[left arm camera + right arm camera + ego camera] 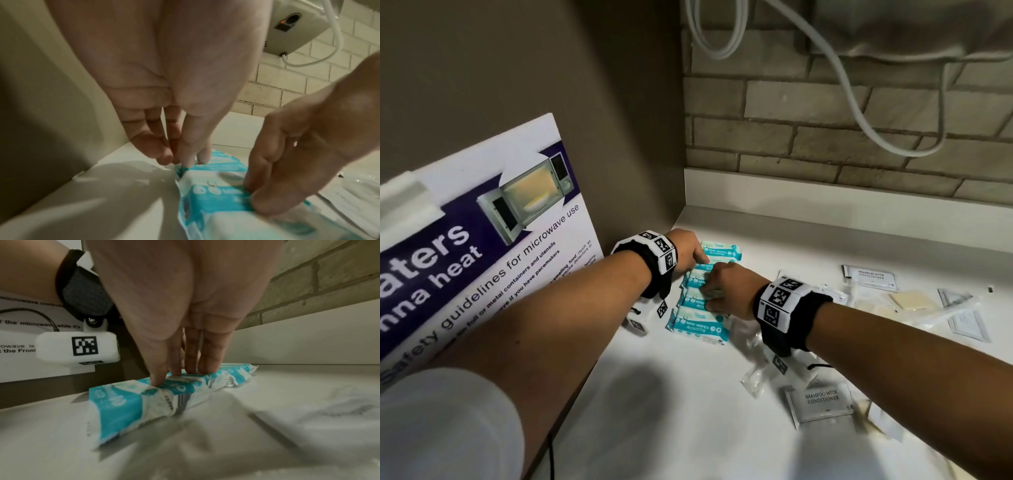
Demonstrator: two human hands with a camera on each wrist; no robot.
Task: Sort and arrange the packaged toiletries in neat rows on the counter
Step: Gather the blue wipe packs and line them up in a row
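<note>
Several teal and white mini wipes packs (698, 323) lie side by side in a row on the white counter (671, 394), close to the left wall. My left hand (700, 258) is at the far end of the row, its straight fingertips (185, 160) touching the left edge of the packs (216, 203). My right hand (709, 291) comes over the row from the right. Its straight fingers (180, 374) press down on the tops of the packs (123, 402). Neither hand holds anything.
Shampoo-with-conditioner sachets (869, 277) (820, 404) and clear plastic packets (755, 377) lie scattered on the right half of the counter. A microwave safety poster (482, 240) leans at the left. A brick wall with a hanging white cable (859, 113) stands behind.
</note>
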